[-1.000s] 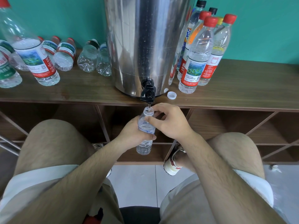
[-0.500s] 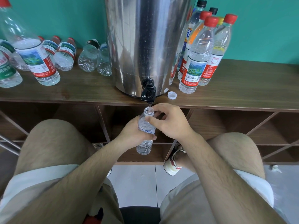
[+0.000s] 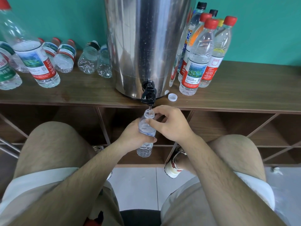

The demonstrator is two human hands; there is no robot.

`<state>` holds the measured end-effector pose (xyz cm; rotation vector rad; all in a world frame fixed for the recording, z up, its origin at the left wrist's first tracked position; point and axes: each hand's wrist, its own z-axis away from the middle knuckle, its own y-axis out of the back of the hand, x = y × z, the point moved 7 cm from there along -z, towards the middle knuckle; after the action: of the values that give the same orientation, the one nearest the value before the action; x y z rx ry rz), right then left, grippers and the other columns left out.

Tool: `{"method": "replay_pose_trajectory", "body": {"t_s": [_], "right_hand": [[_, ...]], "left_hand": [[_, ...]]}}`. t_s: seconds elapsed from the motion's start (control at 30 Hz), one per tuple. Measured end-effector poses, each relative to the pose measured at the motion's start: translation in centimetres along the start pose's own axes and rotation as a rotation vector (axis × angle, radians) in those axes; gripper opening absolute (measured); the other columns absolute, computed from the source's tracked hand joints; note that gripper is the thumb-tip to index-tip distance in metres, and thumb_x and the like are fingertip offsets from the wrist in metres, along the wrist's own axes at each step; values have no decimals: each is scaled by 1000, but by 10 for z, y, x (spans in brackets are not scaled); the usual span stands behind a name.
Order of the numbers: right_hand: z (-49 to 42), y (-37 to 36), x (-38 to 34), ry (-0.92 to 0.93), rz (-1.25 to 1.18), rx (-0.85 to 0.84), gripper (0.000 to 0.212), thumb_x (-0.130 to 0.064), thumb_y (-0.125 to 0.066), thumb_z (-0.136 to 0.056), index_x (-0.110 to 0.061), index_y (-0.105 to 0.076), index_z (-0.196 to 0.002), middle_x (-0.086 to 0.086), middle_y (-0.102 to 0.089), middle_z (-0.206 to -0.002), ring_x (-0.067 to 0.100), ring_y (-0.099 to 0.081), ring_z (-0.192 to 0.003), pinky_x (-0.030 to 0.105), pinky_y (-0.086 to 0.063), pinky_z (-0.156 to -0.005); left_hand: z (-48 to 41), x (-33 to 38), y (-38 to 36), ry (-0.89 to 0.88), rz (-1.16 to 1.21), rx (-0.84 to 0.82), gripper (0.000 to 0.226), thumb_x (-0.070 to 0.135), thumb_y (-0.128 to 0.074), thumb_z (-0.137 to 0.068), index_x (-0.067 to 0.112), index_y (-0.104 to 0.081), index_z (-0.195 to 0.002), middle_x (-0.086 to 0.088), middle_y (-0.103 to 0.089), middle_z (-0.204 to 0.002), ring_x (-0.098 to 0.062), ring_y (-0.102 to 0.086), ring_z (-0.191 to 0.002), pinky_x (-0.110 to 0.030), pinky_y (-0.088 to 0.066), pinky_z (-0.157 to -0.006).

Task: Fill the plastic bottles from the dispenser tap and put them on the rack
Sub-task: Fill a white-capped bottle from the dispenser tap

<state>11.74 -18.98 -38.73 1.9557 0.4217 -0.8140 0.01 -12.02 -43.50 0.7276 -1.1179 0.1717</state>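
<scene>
the small uncapped bottle (image 3: 144, 128) sits just under the black tap (image 3: 148, 96), below the front edge of the rack (image 3: 244, 88) top, and a thin stream enters its mouth. the left hand (image 3: 132, 136) grips its body and the right hand (image 3: 171, 126) pinches its neck. filling looks under way, the water still low. next it calls for closing the tap, then fitting the white cap (image 3: 172, 97) lying beside the dispenser (image 3: 146, 46).
</scene>
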Motion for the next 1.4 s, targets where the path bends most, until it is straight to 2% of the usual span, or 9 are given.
{"method": "replay_pose_trajectory", "body": {"t_s": [0.47, 0.7, 0.9, 1.27, 1.4], "right_hand": [[0, -1, 1, 8, 23, -15, 21, -27, -79, -88, -22, -80, -108, -14, -73, -99, 6, -68, -89, 17, -51, -74], [1, -1, 1, 4, 21, -7, 22, -26, -80, -87, -20, -80, -107, -12, -74, -99, 8, -68, -90, 23, -54, -77], [1, -1, 1, 4, 22, -5, 21, -25, -81, -86, -20, -80, -106, -12, -74, -97, 8, -68, -89, 21, -53, -77], [2, -1, 0, 0, 43, -6, 22, -26, -80, -88, -19, -80, -108, -11, -75, -99, 8, -68, -90, 28, -56, -80], [2, -1, -1, -1, 44, -3, 22, -26, -80, -88, -19, -80, -109, -10, -76, -100, 7, -68, -90, 26, -56, -80]], "left_hand": [[-2, -2, 0, 0, -25, 11, 77, 11, -91, -75, 19, -54, -142, 0, -65, -136, -20, -61, -126, -48, -48, -112], [-4, -4, -1, 0, -22, 8, 75, 13, -91, -75, 19, -56, -140, 0, -66, -134, -20, -62, -125, -49, -48, -111], [-5, -5, -1, -3, -29, 12, 75, 13, -92, -74, 20, -56, -140, 1, -66, -132, -19, -62, -123, -48, -49, -111], [-7, -9, -2, 4, -36, 9, 80, 15, -93, -73, 23, -55, -143, 3, -65, -134, -18, -62, -125, -47, -49, -111], [-8, -9, -2, 9, -55, 7, 81, 18, -93, -73, 23, -54, -143, 3, -64, -135, -18, -61, -125, -46, -49, -111]]}}
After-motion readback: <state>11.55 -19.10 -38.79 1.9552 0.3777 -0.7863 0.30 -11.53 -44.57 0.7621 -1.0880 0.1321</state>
